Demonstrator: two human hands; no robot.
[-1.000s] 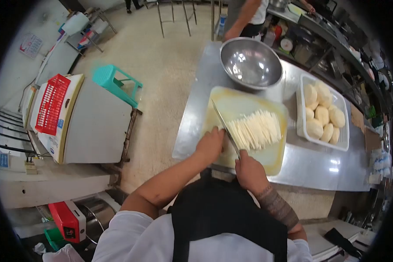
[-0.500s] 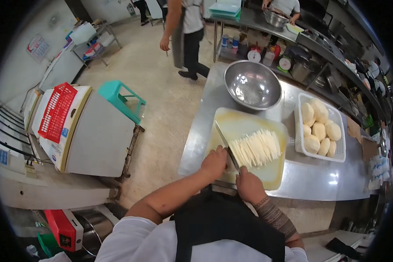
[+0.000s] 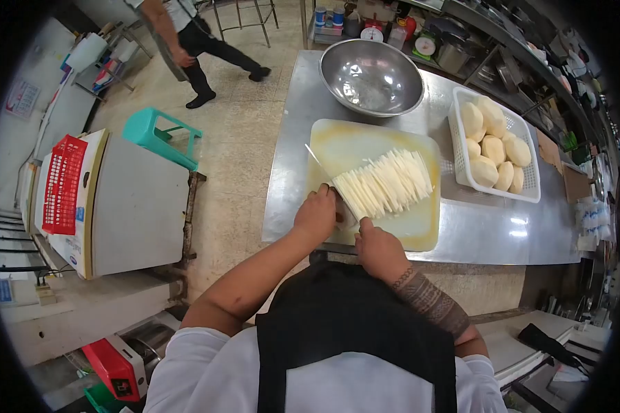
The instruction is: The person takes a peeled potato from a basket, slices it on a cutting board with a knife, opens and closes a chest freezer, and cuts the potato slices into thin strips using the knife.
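Observation:
My right hand (image 3: 380, 249) is wrapped round the handle of a kitchen knife (image 3: 319, 162), whose long blade slants up and left across the cutting board (image 3: 420, 233). My left hand (image 3: 317, 215) rests at the board's left side with fingers curled, close against the blade; what lies under it is hidden. Pale, thin-cut strips (image 3: 384, 182), looking like potato, lie in a row directly right of the blade. Beyond the board stands a steel mixing bowl (image 3: 372, 76). A white plastic basket (image 3: 486, 191) of whole peeled potatoes (image 3: 492, 148) sits to the right.
The steel table (image 3: 286, 148) carries the board, bowl and basket. On the left are a teal stool (image 3: 142, 129) and a white chest (image 3: 139, 213) with a red basket (image 3: 65, 186) on top. Another person (image 3: 186, 45) walks on the floor at upper left. Shelves with scales stand behind.
The view has shifted, so the table sits higher. The knife lies against the left end of the strips, and both hands stay close to it. The walking person has moved left.

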